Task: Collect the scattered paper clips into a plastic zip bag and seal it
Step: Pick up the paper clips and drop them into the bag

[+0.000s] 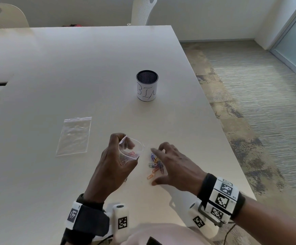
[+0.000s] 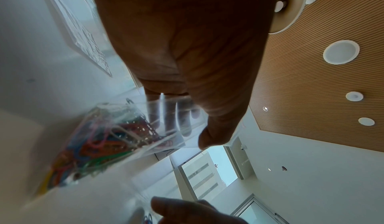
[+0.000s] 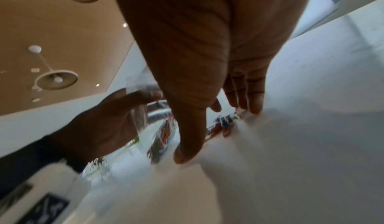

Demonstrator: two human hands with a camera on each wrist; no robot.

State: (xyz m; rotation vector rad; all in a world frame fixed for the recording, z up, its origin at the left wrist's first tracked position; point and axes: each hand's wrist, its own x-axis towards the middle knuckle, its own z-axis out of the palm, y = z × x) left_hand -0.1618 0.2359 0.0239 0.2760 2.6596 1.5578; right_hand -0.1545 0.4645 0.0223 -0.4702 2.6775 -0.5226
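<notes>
Gripping zip bag [image 1: 128, 152], left hand [image 1: 113, 165]

Off-white surface [image 1: 73, 68], clear zip bag [image 1: 128, 150] showing pink, red, orange, green, blue and yellow paper clips [image 2: 93, 145], purple, orange and silver loose clips [image 1: 156, 165], second clear bag [image 1: 75, 136], black mesh cup [image 1: 147, 87] with white label

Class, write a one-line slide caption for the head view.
Left hand holds a zip bag open while right hand reaches over loose paper clips on the table.

Bright daylight; wrist views blurred, distorted.
</notes>
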